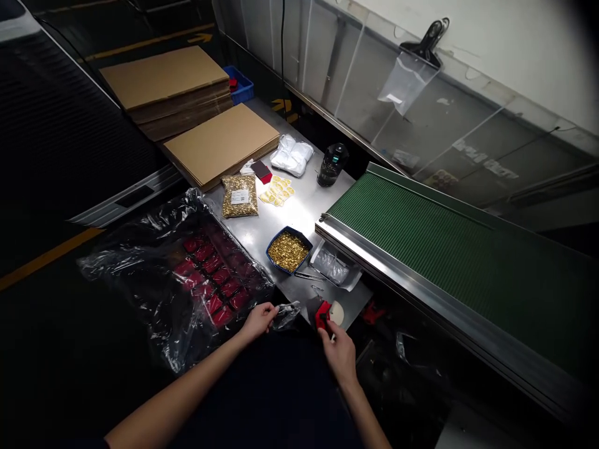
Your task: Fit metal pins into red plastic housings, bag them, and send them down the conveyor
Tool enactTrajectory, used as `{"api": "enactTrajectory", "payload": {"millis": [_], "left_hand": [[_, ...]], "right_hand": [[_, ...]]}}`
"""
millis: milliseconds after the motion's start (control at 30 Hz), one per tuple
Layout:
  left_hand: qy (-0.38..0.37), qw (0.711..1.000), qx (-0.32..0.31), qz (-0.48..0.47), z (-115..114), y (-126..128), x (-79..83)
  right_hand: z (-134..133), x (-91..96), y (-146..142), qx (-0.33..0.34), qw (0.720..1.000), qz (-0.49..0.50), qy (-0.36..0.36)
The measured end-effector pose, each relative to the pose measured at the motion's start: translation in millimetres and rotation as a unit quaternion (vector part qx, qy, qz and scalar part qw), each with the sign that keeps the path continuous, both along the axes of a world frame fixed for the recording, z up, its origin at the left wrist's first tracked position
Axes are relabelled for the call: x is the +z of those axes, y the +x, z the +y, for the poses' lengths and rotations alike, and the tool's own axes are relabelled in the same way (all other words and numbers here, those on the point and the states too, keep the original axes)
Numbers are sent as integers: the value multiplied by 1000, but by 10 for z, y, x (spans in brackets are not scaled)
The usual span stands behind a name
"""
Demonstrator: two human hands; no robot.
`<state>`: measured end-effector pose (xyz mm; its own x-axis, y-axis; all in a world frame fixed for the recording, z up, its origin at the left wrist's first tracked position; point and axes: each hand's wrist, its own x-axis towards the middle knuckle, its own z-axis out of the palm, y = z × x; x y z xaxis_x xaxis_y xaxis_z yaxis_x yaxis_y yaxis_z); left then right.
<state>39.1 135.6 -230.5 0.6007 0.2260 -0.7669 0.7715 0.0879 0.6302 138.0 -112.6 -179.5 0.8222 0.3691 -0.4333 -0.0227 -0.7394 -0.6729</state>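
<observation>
My left hand (259,322) pinches a small piece of clear plastic film (287,315), perhaps a bag, in front of the table edge. In my right hand (340,354) is a small red and black object (322,315), gripped between thumb and fingers; its exact kind I cannot make out. A pale round thing (336,313) shows just beyond it. Farther up, a dark blue tray (268,254) holds many small gold-coloured pieces (289,251). To the left of my left hand, red square items (216,274) lie in rows under clear plastic sheeting (159,312).
A green conveyor belt (412,237) runs along the right. Tweezers (309,276) and a clear packet (334,265) lie near the tray. Behind are a bag of gold pieces (240,196), yellow stickers (277,191), a white bundle (292,155), a dark bottle (332,165) and stacked cardboard (222,140).
</observation>
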Motion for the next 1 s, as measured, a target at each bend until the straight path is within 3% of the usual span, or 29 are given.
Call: {"api": "enactTrajectory", "payload": {"millis": [133, 300, 433, 567, 733, 1000], "left_hand": [[-10, 999, -37, -31, -97, 100, -70], [0, 995, -88, -45, -223, 218, -81], [66, 985, -135, -84, -207, 252, 38], [139, 956, -197, -165, -178, 236, 258], [166, 920, -276, -225, -338, 232, 481], [203, 907, -286, -231, -598, 307, 609]], "right_hand": [[-72, 110, -129, -61, 988, 77, 123], [152, -108, -342, -63, 966, 153, 200], [134, -144, -456, -29, 960, 191, 200], [91, -105, -418, -5, 966, 191, 173], [168, -123, -337, -74, 974, 167, 132], [191, -169, -298, -155, 952, 213, 155]]}}
